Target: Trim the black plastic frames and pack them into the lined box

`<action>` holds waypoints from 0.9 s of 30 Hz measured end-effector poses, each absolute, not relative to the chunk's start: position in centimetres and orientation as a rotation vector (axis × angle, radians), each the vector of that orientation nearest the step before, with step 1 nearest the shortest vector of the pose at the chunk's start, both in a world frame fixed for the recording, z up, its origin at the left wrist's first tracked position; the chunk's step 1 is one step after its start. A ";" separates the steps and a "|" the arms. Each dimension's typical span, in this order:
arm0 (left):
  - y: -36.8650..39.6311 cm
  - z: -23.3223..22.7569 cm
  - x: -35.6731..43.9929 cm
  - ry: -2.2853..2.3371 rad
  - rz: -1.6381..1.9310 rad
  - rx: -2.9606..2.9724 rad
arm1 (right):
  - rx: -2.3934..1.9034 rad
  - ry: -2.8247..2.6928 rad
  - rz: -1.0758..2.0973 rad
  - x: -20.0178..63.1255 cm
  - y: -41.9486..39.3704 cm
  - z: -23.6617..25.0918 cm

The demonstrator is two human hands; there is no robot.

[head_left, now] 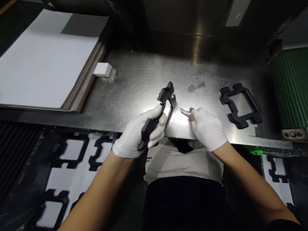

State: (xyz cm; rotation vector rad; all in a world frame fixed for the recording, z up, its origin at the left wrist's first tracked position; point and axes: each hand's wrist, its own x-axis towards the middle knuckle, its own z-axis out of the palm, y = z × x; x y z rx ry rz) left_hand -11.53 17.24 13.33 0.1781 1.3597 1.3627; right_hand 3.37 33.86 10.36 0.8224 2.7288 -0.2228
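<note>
My left hand (143,130), in a white glove, grips a black frame-shaped part (166,94) and holds it tilted on edge above the front of the metal table. In my right hand (207,126), gloved with the thumb and a fingertip bare, is a small knife (184,111). Its thin blade points left toward the part, with a gap between them. Most of the knife's handle is hidden in my fingers. A second black frame (250,102) of similar shape lies flat on the table, to the right of my right hand.
A tall stack of white sheets (55,57) stands at the left, a white block (102,69) beside it. Green ribbed material (292,89) borders the right. Below the table edge (269,142), more black frames (79,154) lie on white sheets at both sides.
</note>
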 end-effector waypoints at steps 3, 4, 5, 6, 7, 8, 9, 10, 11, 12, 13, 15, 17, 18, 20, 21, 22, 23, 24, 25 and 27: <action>17.1 12.9 -11.9 1.312 1.394 0.179 | 0.909 2.687 -0.244 3.3 34.6 10.1; 17.0 12.7 -12.0 1.283 1.413 0.186 | 0.916 2.692 -0.245 3.3 34.7 10.1; 16.9 12.5 -12.1 1.249 1.438 0.195 | 0.907 2.719 -0.240 3.2 34.7 10.1; 16.7 12.2 -12.2 1.209 1.464 0.204 | 0.884 2.765 -0.238 3.2 34.6 10.1; 16.5 11.9 -12.2 1.163 1.488 0.217 | 0.850 2.823 -0.256 3.1 34.5 10.0; 16.2 11.7 -12.2 1.111 1.507 0.235 | 0.807 2.882 -0.311 3.1 34.3 10.0; 15.9 11.5 -12.1 1.054 1.513 0.256 | 0.757 2.929 -0.408 3.0 34.0 9.9; 15.6 11.3 -12.0 0.997 1.513 0.273 | 0.700 2.960 -0.544 2.9 33.7 9.8; 15.2 11.2 -11.8 0.944 1.508 0.288 | 0.636 2.973 -0.701 2.7 33.5 9.6; 14.9 11.2 -11.6 0.898 1.502 0.299 | 0.563 2.970 -0.854 2.5 33.2 9.4; 14.6 11.3 -11.4 0.869 1.502 0.299 | 0.492 2.961 -0.978 2.3 33.0 9.2; 14.1 11.6 -10.9 0.850 1.506 0.286 | 0.394 2.946 -1.127 1.7 32.7 8.6; 13.5 12.1 -10.5 0.837 1.514 0.273 | 0.361 2.935 -1.259 1.3 32.5 8.1; 13.2 12.3 -10.4 0.820 1.526 0.263 | 0.367 2.922 -1.370 1.2 32.4 7.8; 12.6 12.6 -10.2 0.788 1.565 0.244 | 0.428 2.855 -1.688 1.3 32.3 7.4; 12.3 12.6 -10.2 0.777 1.589 0.238 | 0.490 2.798 -1.858 1.5 32.2 7.3; 12.0 12.6 -10.2 0.764 1.609 0.235 | 0.582 2.737 -2.009 1.8 32.2 7.1; 11.7 12.5 -10.3 0.745 1.628 0.235 | 0.698 2.679 -2.124 2.1 32.3 7.0; 11.5 12.4 -10.5 0.716 1.643 0.238 | 0.832 2.623 -2.205 2.4 32.3 7.0; 11.2 12.2 -10.7 0.678 1.654 0.237 | 0.965 2.561 -2.257 2.8 32.3 7.0; 10.9 11.8 -11.1 0.595 1.680 0.238 | 1.173 2.423 -2.305 3.3 32.2 7.1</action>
